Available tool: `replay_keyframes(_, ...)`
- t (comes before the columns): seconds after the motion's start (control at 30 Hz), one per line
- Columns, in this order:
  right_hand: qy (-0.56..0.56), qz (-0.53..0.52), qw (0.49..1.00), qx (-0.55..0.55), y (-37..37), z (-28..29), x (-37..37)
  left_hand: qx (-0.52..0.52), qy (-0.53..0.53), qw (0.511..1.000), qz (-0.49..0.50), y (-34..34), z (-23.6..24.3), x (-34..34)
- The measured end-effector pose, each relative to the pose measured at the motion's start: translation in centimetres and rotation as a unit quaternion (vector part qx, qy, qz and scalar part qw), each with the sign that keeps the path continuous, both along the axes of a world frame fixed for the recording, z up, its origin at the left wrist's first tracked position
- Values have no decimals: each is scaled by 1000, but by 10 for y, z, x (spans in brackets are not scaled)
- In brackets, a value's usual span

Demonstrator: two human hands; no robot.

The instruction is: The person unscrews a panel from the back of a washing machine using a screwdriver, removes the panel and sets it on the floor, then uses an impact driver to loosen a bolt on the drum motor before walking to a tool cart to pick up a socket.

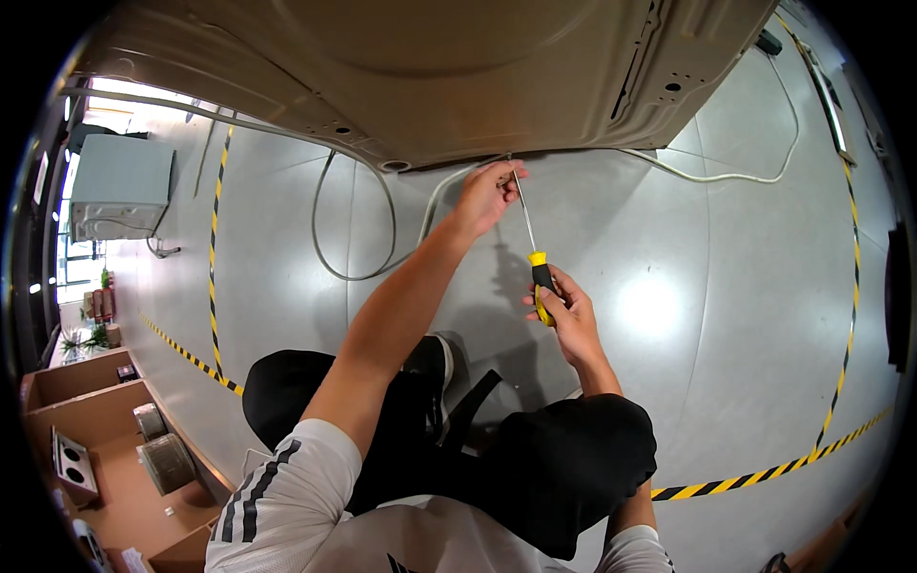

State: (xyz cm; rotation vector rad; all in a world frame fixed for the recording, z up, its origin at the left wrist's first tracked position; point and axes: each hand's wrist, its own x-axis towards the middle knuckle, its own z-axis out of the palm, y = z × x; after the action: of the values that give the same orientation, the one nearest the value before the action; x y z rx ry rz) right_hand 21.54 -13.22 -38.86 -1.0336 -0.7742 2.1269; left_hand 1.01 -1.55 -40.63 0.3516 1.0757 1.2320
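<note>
My right hand [570, 320] is closed around the yellow and black handle of a screwdriver [542, 277]. Its long metal shaft slants up and slightly left to the lower edge of a large metal appliance panel [458, 76]. At that edge my left hand [489, 196] has its fingers bent and pinched close to the shaft's tip. Whether those fingers grip the shaft or some small part at the panel is too small to tell. A grey hose [425, 218] runs behind my left hand along the panel's bottom.
A looped grey cable [316, 210] lies on the floor at left, and a white power cord [726, 179] at right. Yellow-black tape [216, 258] marks the floor. A grey box-shaped appliance [119, 186] stands far left, above an open cardboard box [105, 420] holding metal parts.
</note>
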Motion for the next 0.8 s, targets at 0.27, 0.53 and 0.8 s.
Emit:
replay_keyframes(0.27, -79, -43, 991, 104, -4, -12, -2, -33, -33, 998, 52, 12, -2, -2)
replay_keyframes(0.53, -214, -56, 955, 196, -1, -11, 4, -52, -12, 997, 50, 20, 1, -2)
replay_keyframes(0.8, -176, -97, 970, 133, -2, -1, 11, -102, -39, 994, -4, 24, 7, -8)
